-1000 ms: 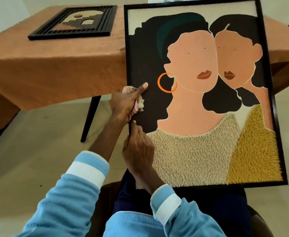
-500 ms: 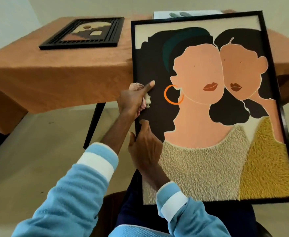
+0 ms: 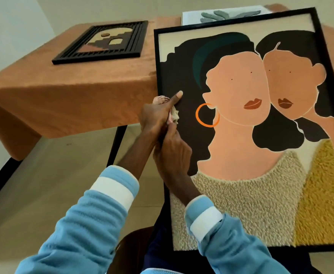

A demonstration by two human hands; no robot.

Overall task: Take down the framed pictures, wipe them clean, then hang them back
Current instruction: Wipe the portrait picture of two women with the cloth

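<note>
The large framed picture (image 3: 251, 125) stands tilted on the person's lap, top leaning toward the counter (image 3: 73, 91). The left hand (image 3: 158, 115) grasps a crumpled cloth (image 3: 174, 116) against its thin black left edge; the right hand (image 3: 172, 153) pinches that same edge. With only that side held, it could tip rightward. The shaggy looped yarn may snag the cloth; the dark panel looks smooth.

picture (image 3: 261, 204): tufted, rough (frame matt) | tablecloth (image 3: 73, 95): cloth, matt

One camera, worn on my head.
It looks forward and down, close over my lap, toward the table (image 3: 83, 99) ahead.
</note>
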